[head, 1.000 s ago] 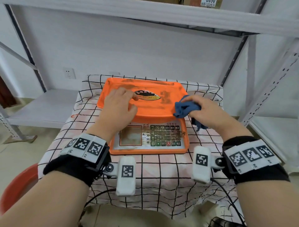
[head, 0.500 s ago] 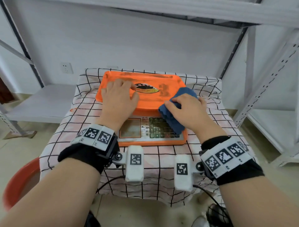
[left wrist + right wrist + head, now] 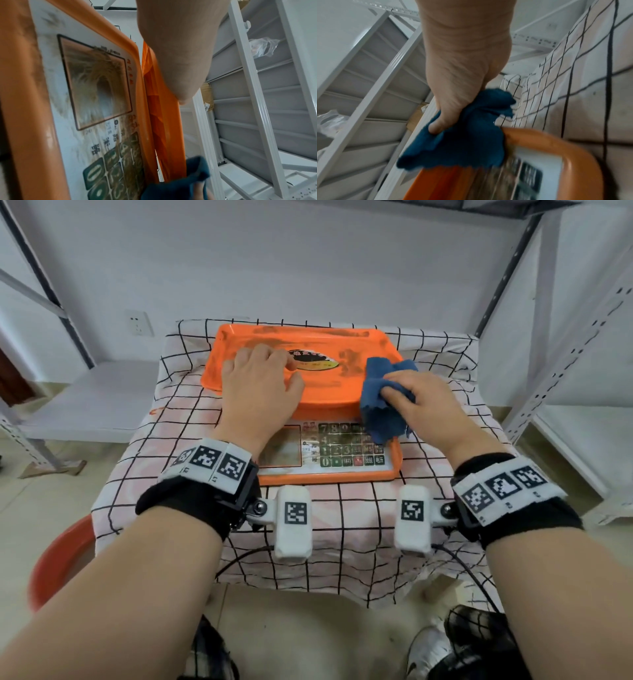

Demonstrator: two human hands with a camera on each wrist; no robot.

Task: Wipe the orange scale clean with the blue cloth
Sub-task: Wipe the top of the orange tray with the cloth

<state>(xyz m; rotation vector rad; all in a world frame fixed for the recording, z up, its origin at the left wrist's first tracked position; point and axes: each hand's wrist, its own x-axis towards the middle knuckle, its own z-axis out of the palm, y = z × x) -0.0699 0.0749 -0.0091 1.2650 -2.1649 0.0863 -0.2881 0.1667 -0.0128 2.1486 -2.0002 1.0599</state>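
The orange scale (image 3: 318, 392) sits on a checked tablecloth, its tray smeared with brown dirt and its keypad panel (image 3: 349, 453) and display (image 3: 96, 82) grimy. My left hand (image 3: 260, 385) lies flat on the left part of the tray, fingers relaxed. My right hand (image 3: 411, 402) grips the bunched blue cloth (image 3: 383, 402) against the tray's front right edge and the top right of the keypad. In the right wrist view the thumb pinches the blue cloth (image 3: 464, 135) above the scale (image 3: 556, 148) corner. The blue cloth (image 3: 185, 181) shows at the bottom of the left wrist view.
The checked tablecloth (image 3: 428, 542) covers a small table. White metal shelving (image 3: 565, 364) stands close on the right and another shelf (image 3: 85, 402) on the left. A red stool (image 3: 58, 563) is at the lower left. A wall socket (image 3: 138, 322) is behind.
My right hand with the blue cloth moved from the tray's right edge down onto the keypad, then slightly right to the tray's front right edge. The left hand stayed on the tray.
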